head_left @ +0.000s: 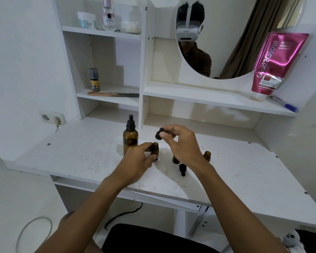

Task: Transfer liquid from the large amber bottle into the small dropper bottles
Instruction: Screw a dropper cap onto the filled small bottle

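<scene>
Left grip clamped round open small bottle standing on bench. Right grip pinches black dropper cap just above it. Large amber bottle upright, capped, just behind. Second small bottle and loose cap near the right wrist.

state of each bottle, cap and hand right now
large amber bottle, upright, capped
held small bottle, upright, uncapped, gripped by left hand
right small bottle, upright, uncapped
middle small bottle, mostly hidden behind right hand
dropper cap, pinched in right hand
loose dropper cap, lying on desk
</scene>
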